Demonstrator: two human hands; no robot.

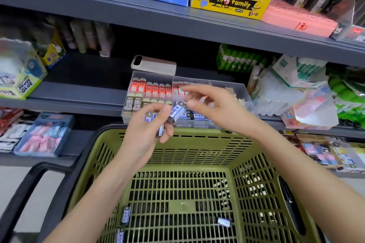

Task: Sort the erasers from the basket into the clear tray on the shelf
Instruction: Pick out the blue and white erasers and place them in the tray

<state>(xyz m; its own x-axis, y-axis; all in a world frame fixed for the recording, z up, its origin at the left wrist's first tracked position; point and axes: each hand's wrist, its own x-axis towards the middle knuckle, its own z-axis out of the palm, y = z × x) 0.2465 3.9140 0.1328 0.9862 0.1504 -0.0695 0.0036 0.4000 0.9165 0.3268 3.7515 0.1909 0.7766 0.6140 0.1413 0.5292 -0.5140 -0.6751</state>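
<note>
Hands: two, bare, both in the middle of the frame above the far rim of the basket.
Left hand: its grip is curled round a small bunch of erasers. At least two blue-and-white sleeves show between the fingers, and its thumb lies on the held eraser.
Held eraser: one small rectangular block in a glossy blue-and-white paper sleeve. It is tilted, with its upper end toward the right hand.
Right hand: the thumb tip touches the held eraser's upper end and the forefinger is stretched out above it. The fingers are blurred, so I cannot tell whether this grip pinches.
Basket: one, of olive-green plastic lattice with black handles, filling the lower half of the frame.
Loose erasers: three on the basket floor at lower centre, well apart, each in the same kind of sleeve.
Clear tray: one, see-through plastic with thin walls, on the grey shelf at centre. Its front wall is just beyond the basket's far rim.
Tray contents: six red-orange erasers stand upright in the back row at left. A row of brown 2B erasers stands in front of them. Blue-and-white ones lie in the middle compartment behind the hands.
Phone: one pale flat slab behind the tray.
Room: open air between the hands and the basket floor.
</note>
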